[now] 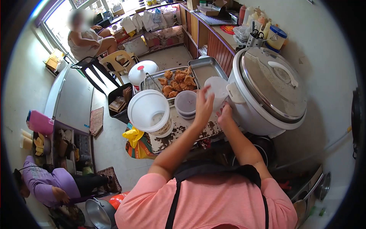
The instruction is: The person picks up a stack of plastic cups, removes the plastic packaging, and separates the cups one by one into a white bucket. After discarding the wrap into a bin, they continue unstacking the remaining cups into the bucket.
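Observation:
A translucent white plastic tub [218,87] leans against the big rice cooker [244,76]. My right hand [225,113] has its fingers closed at the tub's lower edge. At the tub's left side is my left hand [205,104], fingers apart and slightly blurred. Just left of that hand, stacked round plastic containers [185,102] stand on the worn, paint-chipped table [177,131]. A larger white bucket [148,110] stands farther left. Behind them, pieces of fried chicken [178,81] lie on a rack in a metal tray.
An empty-looking metal tray [208,68] sits beside the chicken. Left of the table are a white lidded pot [143,72], a black bin [120,102] and a yellow plastic bag [133,136]. One person [85,42] sits at the back; another, in a purple top [57,183], is at lower left.

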`<state>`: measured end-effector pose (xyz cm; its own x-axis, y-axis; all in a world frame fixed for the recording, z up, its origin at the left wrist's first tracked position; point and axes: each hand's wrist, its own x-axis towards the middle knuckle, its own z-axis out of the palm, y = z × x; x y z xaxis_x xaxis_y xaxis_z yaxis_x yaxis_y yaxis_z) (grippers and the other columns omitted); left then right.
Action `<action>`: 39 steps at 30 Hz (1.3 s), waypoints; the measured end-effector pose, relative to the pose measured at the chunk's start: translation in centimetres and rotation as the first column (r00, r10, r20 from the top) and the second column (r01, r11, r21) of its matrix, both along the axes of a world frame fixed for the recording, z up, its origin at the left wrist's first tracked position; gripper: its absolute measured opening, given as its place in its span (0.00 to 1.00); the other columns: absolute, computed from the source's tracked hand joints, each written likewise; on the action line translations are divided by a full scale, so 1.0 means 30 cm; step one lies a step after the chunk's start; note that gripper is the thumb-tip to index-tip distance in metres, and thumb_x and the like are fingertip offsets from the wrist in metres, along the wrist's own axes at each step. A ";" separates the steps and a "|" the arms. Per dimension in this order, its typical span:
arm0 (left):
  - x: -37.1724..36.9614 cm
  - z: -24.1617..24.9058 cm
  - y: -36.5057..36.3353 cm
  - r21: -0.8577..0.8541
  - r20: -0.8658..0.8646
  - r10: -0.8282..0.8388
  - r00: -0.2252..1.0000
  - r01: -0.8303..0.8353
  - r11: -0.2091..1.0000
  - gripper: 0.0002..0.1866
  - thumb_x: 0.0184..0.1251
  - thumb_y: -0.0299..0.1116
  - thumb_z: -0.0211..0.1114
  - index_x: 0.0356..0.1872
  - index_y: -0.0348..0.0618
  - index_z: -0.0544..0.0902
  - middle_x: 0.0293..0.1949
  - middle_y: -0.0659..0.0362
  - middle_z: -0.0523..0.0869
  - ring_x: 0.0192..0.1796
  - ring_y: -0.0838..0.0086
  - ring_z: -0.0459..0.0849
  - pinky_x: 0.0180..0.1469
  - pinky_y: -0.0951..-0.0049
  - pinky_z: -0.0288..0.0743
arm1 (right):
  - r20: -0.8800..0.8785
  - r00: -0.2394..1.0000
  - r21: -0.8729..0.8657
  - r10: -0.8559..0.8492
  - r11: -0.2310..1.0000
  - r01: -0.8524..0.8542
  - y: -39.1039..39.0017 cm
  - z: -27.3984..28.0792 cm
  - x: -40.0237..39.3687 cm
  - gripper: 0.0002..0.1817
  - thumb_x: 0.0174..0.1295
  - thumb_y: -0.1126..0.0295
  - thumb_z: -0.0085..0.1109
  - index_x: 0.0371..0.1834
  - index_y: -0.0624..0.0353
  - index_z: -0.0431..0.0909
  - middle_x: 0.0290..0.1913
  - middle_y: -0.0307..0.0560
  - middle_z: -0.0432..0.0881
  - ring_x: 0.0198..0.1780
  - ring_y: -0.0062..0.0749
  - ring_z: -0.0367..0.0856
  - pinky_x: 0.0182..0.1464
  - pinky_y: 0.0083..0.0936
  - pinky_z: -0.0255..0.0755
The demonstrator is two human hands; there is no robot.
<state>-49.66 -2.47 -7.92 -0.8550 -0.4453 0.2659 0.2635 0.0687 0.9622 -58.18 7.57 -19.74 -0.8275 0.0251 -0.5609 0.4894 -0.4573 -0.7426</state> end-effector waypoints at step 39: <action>0.397 -0.208 -0.198 0.817 -0.461 -0.764 0.450 0.551 -0.168 0.35 0.60 0.42 0.61 0.66 0.33 0.66 0.60 0.42 0.77 0.59 0.52 0.78 0.65 0.52 0.70 | -0.903 0.283 0.350 0.324 0.936 0.045 0.234 0.440 0.655 0.44 0.47 0.49 0.75 0.64 0.60 0.66 0.65 0.56 0.60 0.66 0.48 0.60 0.64 0.41 0.62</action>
